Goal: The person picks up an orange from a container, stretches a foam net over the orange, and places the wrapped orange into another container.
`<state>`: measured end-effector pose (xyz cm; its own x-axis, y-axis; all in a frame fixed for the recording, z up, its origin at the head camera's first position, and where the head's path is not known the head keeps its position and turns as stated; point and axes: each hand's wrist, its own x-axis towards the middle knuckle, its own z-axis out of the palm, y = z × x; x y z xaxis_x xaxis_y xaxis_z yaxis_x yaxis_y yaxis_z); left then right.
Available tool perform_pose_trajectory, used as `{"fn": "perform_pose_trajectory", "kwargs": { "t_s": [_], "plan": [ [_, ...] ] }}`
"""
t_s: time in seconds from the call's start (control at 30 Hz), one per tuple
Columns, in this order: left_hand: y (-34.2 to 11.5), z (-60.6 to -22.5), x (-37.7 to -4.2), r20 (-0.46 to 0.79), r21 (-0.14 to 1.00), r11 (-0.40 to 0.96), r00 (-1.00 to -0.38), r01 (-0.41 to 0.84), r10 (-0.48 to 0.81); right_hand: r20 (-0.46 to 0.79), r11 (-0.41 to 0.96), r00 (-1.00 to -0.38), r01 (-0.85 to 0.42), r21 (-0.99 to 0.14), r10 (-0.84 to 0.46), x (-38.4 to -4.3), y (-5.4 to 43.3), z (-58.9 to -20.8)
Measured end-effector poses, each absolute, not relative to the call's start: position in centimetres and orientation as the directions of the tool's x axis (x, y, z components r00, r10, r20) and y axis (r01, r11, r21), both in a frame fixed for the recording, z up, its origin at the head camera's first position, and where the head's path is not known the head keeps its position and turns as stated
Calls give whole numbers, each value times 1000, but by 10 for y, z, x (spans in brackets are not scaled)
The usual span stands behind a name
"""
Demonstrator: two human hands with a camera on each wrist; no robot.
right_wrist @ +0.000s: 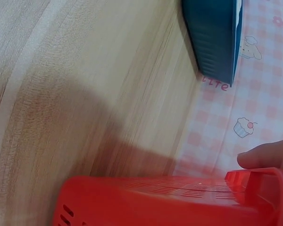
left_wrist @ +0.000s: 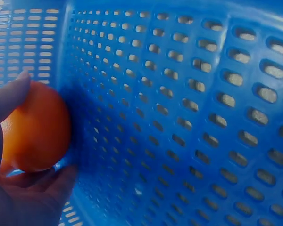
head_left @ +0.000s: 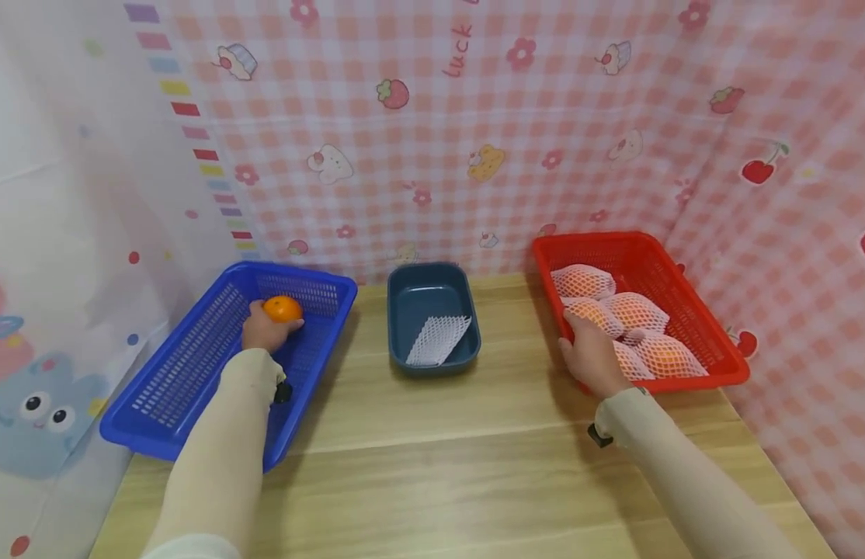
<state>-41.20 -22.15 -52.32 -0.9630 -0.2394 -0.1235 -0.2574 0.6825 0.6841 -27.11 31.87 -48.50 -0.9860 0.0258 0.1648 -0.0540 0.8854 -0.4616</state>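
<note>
My left hand (head_left: 263, 330) holds a bare orange (head_left: 283, 309) inside the blue basket (head_left: 195, 341), near its far end. In the left wrist view, the thumb (left_wrist: 14, 94) lies over the top of the orange and other fingers curl beneath it. My right hand (head_left: 592, 357) grips the left rim of the red basket (head_left: 712, 334); in the right wrist view its thumb (right_wrist: 266, 155) sits along the outer side of that rim. The other right fingers are partly hidden. Several fruits in white foam nets (head_left: 635, 312) lie in this basket close to the hand.
Between the baskets stands a dark teal tray (head_left: 432, 276) with a flattened white foam net (head_left: 438, 340) in it. All three containers are on a wooden table (head_left: 432, 481). Patterned cloth (head_left: 432, 155) hangs behind and at both sides.
</note>
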Motion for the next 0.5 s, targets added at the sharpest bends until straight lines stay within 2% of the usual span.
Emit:
{"fn": "perform_pose_trajectory", "kwargs": {
  "t_s": [0.2, 0.5],
  "plan": [
    [-222, -499, -405, -14, 733, 660, -975, -162, -223, 190, 884, -982, -74, -461, 17, -268, 318, -484],
    [-198, -442, -383, 88, 775, 632, -988, -14, -130, 121, 876, -993, -55, -478, 4, -267, 315, -480]
  ]
}}
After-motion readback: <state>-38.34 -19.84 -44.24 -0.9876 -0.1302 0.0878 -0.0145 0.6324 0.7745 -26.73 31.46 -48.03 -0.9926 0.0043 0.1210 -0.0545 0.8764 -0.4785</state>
